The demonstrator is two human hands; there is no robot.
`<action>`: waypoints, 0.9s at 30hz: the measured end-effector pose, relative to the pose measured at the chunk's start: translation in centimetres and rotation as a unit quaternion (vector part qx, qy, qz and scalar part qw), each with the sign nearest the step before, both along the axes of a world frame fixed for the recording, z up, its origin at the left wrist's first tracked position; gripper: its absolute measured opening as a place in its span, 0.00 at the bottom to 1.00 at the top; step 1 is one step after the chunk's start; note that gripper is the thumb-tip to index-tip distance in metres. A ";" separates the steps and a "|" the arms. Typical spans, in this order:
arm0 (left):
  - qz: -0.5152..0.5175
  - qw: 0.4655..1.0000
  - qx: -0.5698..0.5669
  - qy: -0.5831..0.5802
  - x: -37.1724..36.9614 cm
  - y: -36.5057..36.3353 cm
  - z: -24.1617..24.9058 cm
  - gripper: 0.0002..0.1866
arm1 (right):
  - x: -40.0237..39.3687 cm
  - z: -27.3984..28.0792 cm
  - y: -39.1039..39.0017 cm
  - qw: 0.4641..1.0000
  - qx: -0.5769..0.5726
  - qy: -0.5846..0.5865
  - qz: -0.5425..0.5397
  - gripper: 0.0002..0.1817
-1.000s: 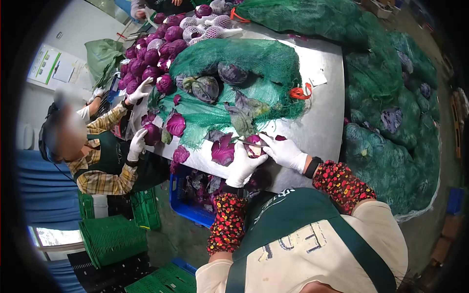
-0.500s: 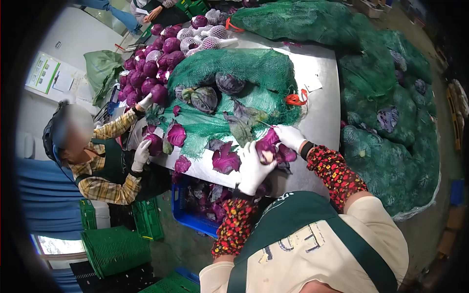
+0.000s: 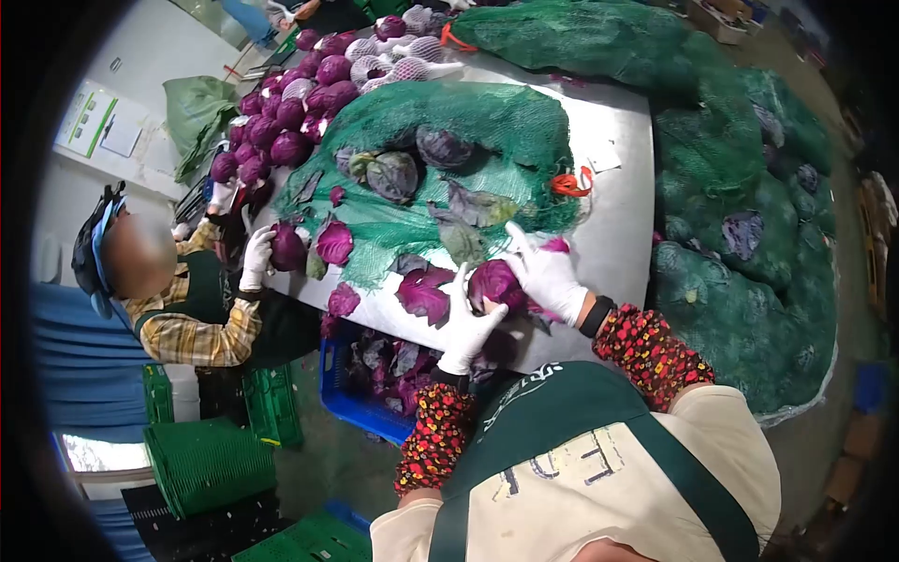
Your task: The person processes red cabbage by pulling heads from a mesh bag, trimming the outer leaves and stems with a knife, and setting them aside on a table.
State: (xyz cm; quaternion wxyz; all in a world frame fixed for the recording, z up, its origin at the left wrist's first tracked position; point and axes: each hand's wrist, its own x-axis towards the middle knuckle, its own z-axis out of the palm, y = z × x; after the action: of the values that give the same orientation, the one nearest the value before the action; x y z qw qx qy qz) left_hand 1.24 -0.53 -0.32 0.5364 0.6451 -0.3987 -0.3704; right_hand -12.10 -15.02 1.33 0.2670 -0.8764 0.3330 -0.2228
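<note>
A peeled red cabbage (image 3: 496, 285) rests near the table's front edge, between my two gloved hands. My left hand (image 3: 471, 330) grips its near left side, the fingers curved against it. Close against its right side is my right hand (image 3: 548, 279), index finger stretched out and fingers apart; its palm side is hidden. Loose purple leaves (image 3: 424, 295) lie left of my left hand, and a bit of pink leaf (image 3: 556, 245) shows beyond my right hand. Behind them, a green mesh bag (image 3: 365, 239) holds several unpeeled cabbages (image 3: 391, 178) with dull outer leaves.
A co-worker (image 3: 201, 290) at the left handles another red cabbage (image 3: 288, 246). Peeled cabbages (image 3: 291, 148) are heaped at the back left. Below the table edge stands a blue crate (image 3: 330, 375) of leaves. Full mesh sacks (image 3: 721, 309) are piled on the right.
The cabbage at my hands has turned, its pale cut base no longer showing. My right hand has shifted slightly, its index finger now raised. The co-worker's hands have drawn left and lower.
</note>
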 end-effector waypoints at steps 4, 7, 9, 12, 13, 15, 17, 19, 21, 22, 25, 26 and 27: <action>0.034 0.985 -0.054 0.162 -0.3 -2.7 -1.4 0.50 | -1.3 -2.3 0.1 0.980 0.178 0.050 0.076 0.27; 0.062 0.996 -0.018 0.063 -0.5 -3.4 -1.3 0.48 | -1.4 -2.6 -0.6 0.983 0.162 -0.023 0.082 0.27; 0.059 0.998 0.002 -0.015 -0.3 -3.4 -1.0 0.49 | -1.8 -1.5 -0.6 0.983 0.158 -0.018 0.087 0.27; 0.074 0.988 0.005 -0.135 -0.9 -3.5 -0.5 0.52 | -1.9 -2.2 -0.1 0.991 0.110 -0.027 0.077 0.25; 0.075 0.973 0.057 -0.213 -1.1 -3.6 0.0 0.52 | -1.8 -2.4 -0.2 0.988 0.129 -0.012 0.079 0.25; 0.086 0.939 0.111 -0.314 -1.1 -3.7 -0.1 0.53 | -1.2 -4.8 -1.6 0.989 0.104 -0.023 0.103 0.23; 0.071 0.962 0.108 -0.239 -0.6 -4.2 0.0 0.53 | -1.1 -5.4 -2.8 0.990 0.097 -0.078 0.066 0.22; 0.062 0.968 0.106 -0.217 -0.3 -4.3 0.2 0.53 | -1.7 -5.7 -3.9 0.989 0.102 -0.087 0.057 0.22; -0.042 0.944 0.078 -0.318 0.4 -4.2 0.7 0.55 | -2.6 -6.4 -5.3 0.980 0.196 0.024 -0.017 0.21; -0.042 0.944 0.079 -0.319 0.3 -4.2 0.9 0.55 | -3.2 -6.5 -5.7 0.980 0.197 0.023 -0.017 0.21; -0.083 0.957 0.086 -0.263 0.5 -4.2 1.2 0.56 | -4.5 -2.7 -6.0 0.972 0.187 0.138 0.011 0.24; -0.084 0.967 0.076 -0.227 0.7 -4.5 1.0 0.57 | -4.2 -2.9 -5.1 0.970 0.196 0.142 0.011 0.24; -0.066 0.974 0.083 -0.201 0.5 -4.5 0.7 0.58 | -4.0 -3.1 -4.4 0.992 0.113 0.056 0.026 0.24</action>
State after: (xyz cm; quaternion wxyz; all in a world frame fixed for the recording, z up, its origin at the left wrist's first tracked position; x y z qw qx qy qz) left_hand 1.79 -5.07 0.39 0.3641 0.7211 -0.5075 -0.2999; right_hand -16.05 -19.45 -1.79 0.3512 -0.8601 0.3477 -0.1268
